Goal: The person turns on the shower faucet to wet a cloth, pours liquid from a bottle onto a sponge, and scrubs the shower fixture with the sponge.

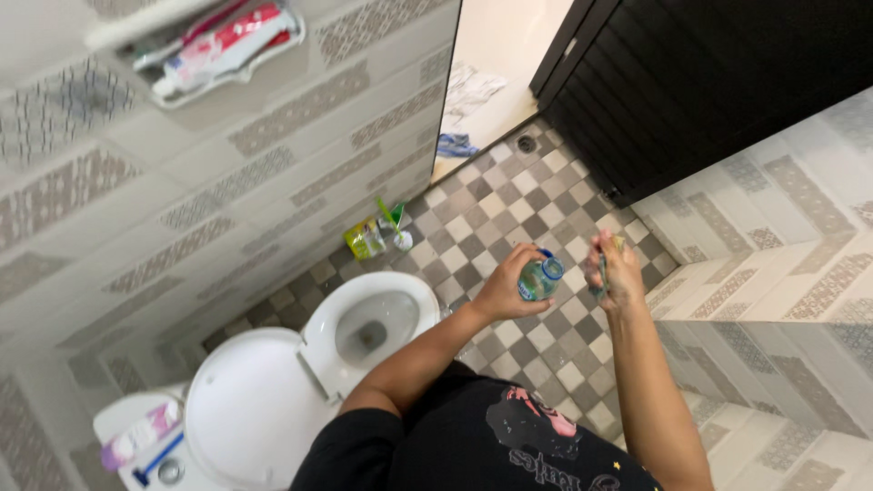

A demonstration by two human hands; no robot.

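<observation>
My left hand [507, 284] is wrapped around a small clear bottle with a blue neck [542, 276], held above the checkered floor. My right hand [615, 266] is just to the right of the bottle, fingers closed on a small object that I cannot make out. Both hands are in front of me, to the right of the white toilet bowl [411, 293], whose lid [250, 400] stands open.
A yellow-green bottle and a toilet brush holder [378, 236] stand by the tiled wall. A wall rack [223, 50] holds tubes. On the cistern [136, 441] lie a pink pack and a blue item. A dark door [691, 73] is opposite; a floor drain [526, 143] lies near it.
</observation>
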